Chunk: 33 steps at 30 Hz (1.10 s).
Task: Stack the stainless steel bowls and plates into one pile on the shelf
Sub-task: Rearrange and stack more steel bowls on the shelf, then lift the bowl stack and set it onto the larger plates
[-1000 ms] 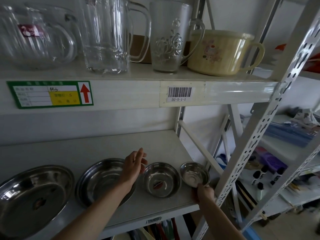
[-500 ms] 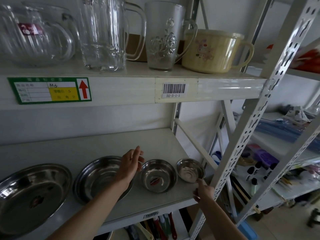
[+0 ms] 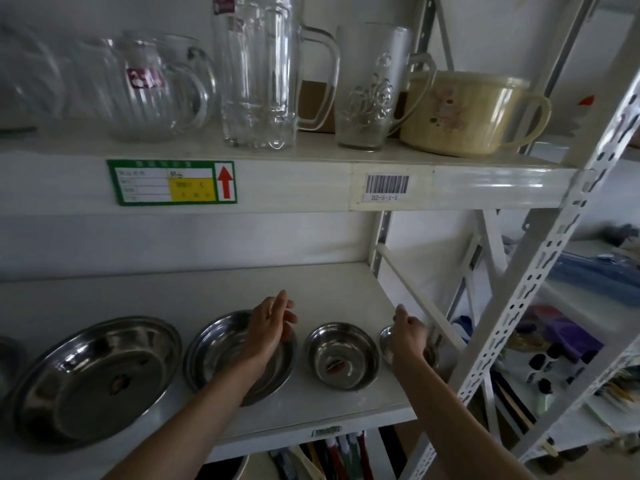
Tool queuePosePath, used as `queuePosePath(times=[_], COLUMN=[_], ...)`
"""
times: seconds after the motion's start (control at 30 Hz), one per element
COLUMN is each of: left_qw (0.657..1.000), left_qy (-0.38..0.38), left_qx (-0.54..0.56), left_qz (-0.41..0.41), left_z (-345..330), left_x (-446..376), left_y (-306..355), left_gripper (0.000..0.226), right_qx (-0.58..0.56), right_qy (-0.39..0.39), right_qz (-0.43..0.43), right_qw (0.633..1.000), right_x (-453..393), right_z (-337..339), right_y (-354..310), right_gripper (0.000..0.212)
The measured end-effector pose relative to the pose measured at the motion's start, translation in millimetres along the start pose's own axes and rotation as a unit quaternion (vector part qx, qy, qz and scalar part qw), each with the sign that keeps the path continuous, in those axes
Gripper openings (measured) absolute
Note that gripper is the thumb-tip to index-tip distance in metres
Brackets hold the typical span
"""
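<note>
Several stainless steel dishes sit in a row on the white shelf (image 3: 332, 292). From the left: a large plate (image 3: 93, 375), a deep plate (image 3: 221, 355), a medium bowl (image 3: 341, 356) and a small bowl (image 3: 386, 341). My left hand (image 3: 270, 323) hovers over the deep plate's right rim with its fingers apart, holding nothing. My right hand (image 3: 408, 336) is over the small bowl and covers most of it. Its fingers curl down around the bowl, but I cannot tell whether they grip it.
The shelf above holds glass pitchers (image 3: 149, 88), a tall glass mug (image 3: 263, 74), a frosted mug (image 3: 370, 91) and a cream lidded cup (image 3: 467, 112). A perforated white upright (image 3: 540, 265) and a diagonal brace (image 3: 422, 303) stand close to my right hand.
My right hand has risen from the shelf's front edge up onto the small bowl. My left hand has stayed over the deep plate. The camera has tilted up a little.
</note>
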<state>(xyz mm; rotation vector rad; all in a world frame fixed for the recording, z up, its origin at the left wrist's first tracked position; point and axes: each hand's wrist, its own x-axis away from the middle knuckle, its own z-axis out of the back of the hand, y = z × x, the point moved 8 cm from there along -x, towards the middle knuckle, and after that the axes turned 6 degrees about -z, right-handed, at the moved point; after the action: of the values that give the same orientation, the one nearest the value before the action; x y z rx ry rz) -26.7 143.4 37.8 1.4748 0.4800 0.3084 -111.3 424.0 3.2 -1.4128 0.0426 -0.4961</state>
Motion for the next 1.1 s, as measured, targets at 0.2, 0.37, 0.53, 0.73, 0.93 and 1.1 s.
queuePosePath(times=[0.2,0.37,0.53,0.73,0.93,1.1], left_qw=[0.996,0.989,0.980,0.957,0.934,0.916], left_qy=[0.079,0.139,0.195,0.288,0.358,0.401], left_qx=[-0.008,-0.014,-0.019,0.017,-0.016,-0.023], left_qz=[-0.030,-0.048,-0.040,0.000,0.013,0.004], left_z=[56.4,108.1,161.8,222.5,291.6,332.2], left_x=[1.9,5.5,9.2,33.4,67.2,103.9], left_y=[3.0,4.3,-9.3,-15.3,-34.9,-48.0], left_gripper=[0.038,0.035,0.028,0.030,0.020,0.017], right_qx=[0.014,0.033,0.088,0.171,0.161,0.227], right_qy=[-0.093,-0.198,-0.247,-0.327,-0.394,-0.415], right_qz=[0.019,0.004,0.023,0.075,0.011,0.077], right_qw=[0.995,0.980,0.965,0.926,0.905,0.877], right_x=[17.6,48.9,85.3,145.6,187.9,193.4], right_z=[-83.7,-152.8,-214.7,-279.5,-337.8,-379.0], right_y=[-13.8,-19.7,-14.8,-22.0,1.4,8.7], right_gripper=[0.042,0.036,0.037,0.044,0.037,0.041])
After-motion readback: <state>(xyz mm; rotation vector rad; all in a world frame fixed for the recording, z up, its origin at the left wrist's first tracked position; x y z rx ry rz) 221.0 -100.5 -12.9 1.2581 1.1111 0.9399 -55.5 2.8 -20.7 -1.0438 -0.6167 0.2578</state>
